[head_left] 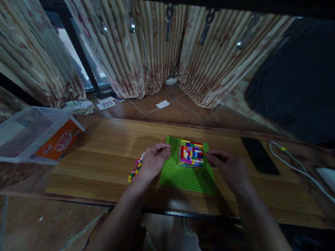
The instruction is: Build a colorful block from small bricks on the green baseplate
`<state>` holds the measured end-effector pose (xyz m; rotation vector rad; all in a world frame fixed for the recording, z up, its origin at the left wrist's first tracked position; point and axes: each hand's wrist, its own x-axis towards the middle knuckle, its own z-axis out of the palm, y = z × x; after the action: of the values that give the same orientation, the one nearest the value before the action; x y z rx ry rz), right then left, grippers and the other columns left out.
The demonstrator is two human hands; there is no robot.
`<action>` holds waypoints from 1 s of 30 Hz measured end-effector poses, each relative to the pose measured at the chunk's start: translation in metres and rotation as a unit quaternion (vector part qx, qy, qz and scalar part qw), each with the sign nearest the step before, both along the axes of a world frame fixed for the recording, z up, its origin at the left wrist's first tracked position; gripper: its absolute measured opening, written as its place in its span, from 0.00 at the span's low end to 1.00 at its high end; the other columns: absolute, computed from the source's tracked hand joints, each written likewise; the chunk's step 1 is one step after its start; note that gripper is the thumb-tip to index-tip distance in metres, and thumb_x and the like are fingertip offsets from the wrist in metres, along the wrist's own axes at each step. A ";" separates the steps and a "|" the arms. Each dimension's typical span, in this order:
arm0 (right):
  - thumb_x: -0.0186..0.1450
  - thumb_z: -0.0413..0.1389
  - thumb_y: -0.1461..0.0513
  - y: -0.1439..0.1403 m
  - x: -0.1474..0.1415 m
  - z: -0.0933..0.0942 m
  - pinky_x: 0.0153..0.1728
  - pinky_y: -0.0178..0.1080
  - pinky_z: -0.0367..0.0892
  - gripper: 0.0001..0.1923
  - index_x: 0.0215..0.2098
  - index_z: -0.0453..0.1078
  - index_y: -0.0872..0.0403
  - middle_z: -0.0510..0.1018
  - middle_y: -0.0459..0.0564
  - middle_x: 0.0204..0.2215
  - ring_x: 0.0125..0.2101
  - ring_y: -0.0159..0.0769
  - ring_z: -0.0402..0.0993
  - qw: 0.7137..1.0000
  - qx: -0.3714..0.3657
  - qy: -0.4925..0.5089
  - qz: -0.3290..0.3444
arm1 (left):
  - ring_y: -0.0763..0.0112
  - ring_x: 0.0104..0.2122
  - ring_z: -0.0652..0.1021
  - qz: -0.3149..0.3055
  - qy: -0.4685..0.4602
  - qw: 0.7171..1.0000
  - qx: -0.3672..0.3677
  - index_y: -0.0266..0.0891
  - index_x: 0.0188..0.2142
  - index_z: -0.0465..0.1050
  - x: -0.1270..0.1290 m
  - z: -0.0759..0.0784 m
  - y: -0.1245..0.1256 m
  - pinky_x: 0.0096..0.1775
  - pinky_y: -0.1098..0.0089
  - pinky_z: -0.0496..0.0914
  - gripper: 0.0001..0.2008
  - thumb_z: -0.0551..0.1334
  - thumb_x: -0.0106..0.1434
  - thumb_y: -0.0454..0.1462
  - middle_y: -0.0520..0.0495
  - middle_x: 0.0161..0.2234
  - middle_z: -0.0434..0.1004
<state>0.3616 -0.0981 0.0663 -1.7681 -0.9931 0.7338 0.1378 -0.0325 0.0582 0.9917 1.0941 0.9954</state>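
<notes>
A block of multicoloured toy bricks [192, 153], stacked in layers, stands on a green baseplate [185, 181]. My left hand [154, 160] hovers over the baseplate's left edge, thumb and fingers pinched together. Whatever it may hold is too small to make out. On the other side, my right hand [227, 165] is close to the stack's right face, its fingertips also pinched. Any brick between them is hidden or too small to tell. Loose coloured bricks [134, 169] lie on the table left of the baseplate, partly covered by my left hand and wrist.
The wooden table [104, 153] carries a black phone [260, 155] and a white cable [293, 161] at the right. A clear plastic bin [23, 122] with an orange label stands at the left end. Curtains [146, 52] hang behind, and papers [162, 104] lie on the tiled floor.
</notes>
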 end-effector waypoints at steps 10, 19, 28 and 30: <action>0.52 0.65 0.53 0.004 0.000 -0.011 0.29 0.36 0.68 0.15 0.31 0.78 0.55 0.79 0.47 0.23 0.25 0.34 0.74 1.000 -0.004 -0.008 0.020 | 0.73 0.26 0.75 -0.009 -0.004 1.000 0.005 0.37 0.31 0.78 -0.001 0.001 0.001 0.32 0.72 0.69 0.07 0.67 0.51 0.37 0.51 0.24 0.76; 0.51 0.65 0.50 0.007 -0.006 -0.008 0.26 0.35 0.68 0.19 0.31 0.78 0.57 0.80 0.49 0.24 0.25 0.34 0.74 1.000 0.000 0.004 0.008 | 0.74 0.26 0.74 -0.014 0.011 1.000 0.012 0.37 0.31 0.78 -0.002 -0.001 0.000 0.32 0.73 0.69 0.06 0.65 0.53 0.36 0.51 0.24 0.76; 0.55 0.62 0.47 0.006 0.004 -0.016 0.23 0.36 0.68 0.21 0.32 0.78 0.57 0.79 0.49 0.22 0.21 0.34 0.73 1.000 -0.005 0.019 -0.001 | 0.74 0.25 0.75 -0.015 0.023 0.999 0.030 0.38 0.31 0.79 -0.003 -0.004 0.001 0.32 0.73 0.69 0.06 0.64 0.54 0.36 0.51 0.25 0.77; 0.53 0.63 0.47 0.007 0.003 -0.016 0.23 0.35 0.68 0.21 0.32 0.78 0.57 0.78 0.48 0.22 0.21 0.33 0.72 0.999 -0.008 0.041 0.002 | 0.73 0.25 0.75 -0.014 0.028 0.999 0.035 0.39 0.31 0.79 -0.003 -0.005 0.002 0.31 0.72 0.69 0.06 0.64 0.54 0.36 0.51 0.25 0.77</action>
<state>0.3645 -0.0916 0.0506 -1.7364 -0.9385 0.8122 0.1350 -0.0308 0.0530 1.0947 1.0938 0.9947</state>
